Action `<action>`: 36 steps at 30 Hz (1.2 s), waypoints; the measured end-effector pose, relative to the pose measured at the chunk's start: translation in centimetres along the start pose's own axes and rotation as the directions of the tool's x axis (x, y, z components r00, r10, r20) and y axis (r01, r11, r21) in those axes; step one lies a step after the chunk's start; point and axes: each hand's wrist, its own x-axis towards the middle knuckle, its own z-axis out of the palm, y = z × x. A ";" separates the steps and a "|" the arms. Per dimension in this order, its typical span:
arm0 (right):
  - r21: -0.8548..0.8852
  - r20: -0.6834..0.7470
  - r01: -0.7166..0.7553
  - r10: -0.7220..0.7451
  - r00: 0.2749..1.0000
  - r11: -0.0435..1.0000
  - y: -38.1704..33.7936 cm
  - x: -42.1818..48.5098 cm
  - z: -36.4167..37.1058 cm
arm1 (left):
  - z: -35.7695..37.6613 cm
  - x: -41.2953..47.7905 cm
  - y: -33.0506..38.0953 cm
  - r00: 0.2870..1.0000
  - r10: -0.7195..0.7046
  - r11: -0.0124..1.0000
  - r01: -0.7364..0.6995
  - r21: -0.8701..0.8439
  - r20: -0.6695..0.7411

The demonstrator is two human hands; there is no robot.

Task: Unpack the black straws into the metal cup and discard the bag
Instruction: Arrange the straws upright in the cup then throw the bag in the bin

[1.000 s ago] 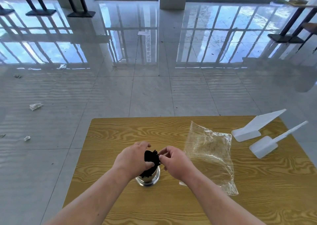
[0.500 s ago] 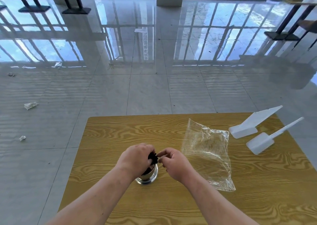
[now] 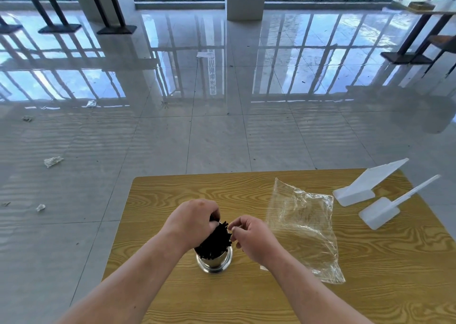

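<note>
A bundle of black straws (image 3: 217,241) stands in a shiny metal cup (image 3: 215,264) on the wooden table (image 3: 187,193). My left hand (image 3: 193,221) is wrapped around the top of the bundle from the left. My right hand (image 3: 254,238) sits just right of the straw tips, its fingertips pinched together close to them; I cannot tell whether they hold a straw. The clear plastic bag (image 3: 304,227) lies flat and empty on the table to the right of my right hand.
Two white plastic scoops (image 3: 362,188) (image 3: 385,210) lie at the table's far right corner. Crumpled scraps (image 3: 53,161) litter the glossy tiled floor to the left. Dark table bases (image 3: 116,28) and a pillar stand far behind.
Both hands stay at the cup. The straws show more between my hands than half a second ago, and my right fingers remain pinched at the tips. The bag has not moved.
</note>
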 end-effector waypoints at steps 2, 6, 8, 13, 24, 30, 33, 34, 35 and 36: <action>0.006 0.001 0.009 -0.009 1.000 1.000 -0.2 0.1 0.2 | -0.8 -0.3 0.0 1.000 -0.002 1.000 0.002 -0.016 -0.015; 0.007 -0.007 0.035 -0.035 0.999 0.999 -0.5 0.3 0.4 | -2.5 -0.8 -0.1 0.999 0.000 0.999 -0.002 -0.041 -0.048; 0.008 -0.022 0.040 -0.040 0.999 0.999 -0.6 0.5 0.4 | -3.6 -0.9 -0.1 0.998 -0.007 0.999 0.003 -0.054 -0.063; 0.008 -0.037 0.050 -0.050 0.998 0.999 -1.0 0.7 0.4 | -5.9 -1.1 0.1 0.997 -0.012 0.998 0.008 -0.058 -0.072; 0.021 -0.038 0.065 -0.064 0.997 0.998 -1.9 0.5 -0.1 | -8.9 -1.2 0.7 0.992 -0.007 0.997 -0.004 -0.083 -0.124; 0.065 -0.061 0.066 -0.063 0.996 0.996 -2.3 0.2 -1.0 | -11.0 -0.8 1.3 0.984 0.033 0.995 -0.049 -0.088 -0.177; 0.100 -0.094 0.083 -0.074 0.993 0.992 -2.7 -0.1 -1.4 | -12.2 -0.9 1.6 0.972 0.059 0.994 -0.079 -0.078 -0.226; 0.117 -0.102 0.090 -0.078 0.992 0.989 -2.8 -0.2 -1.5 | -12.6 -0.9 1.7 0.965 0.067 0.993 -0.090 -0.078 -0.252; 0.139 -0.102 0.094 -0.081 0.992 0.986 -3.0 -0.3 -1.6 | -12.9 -1.0 1.8 0.955 0.078 0.992 -0.104 -0.077 -0.288; 0.163 -0.094 0.098 -0.083 0.992 0.982 -3.2 -0.4 -1.6 | -13.1 -1.0 1.9 0.940 0.090 0.990 -0.120 -0.074 -0.330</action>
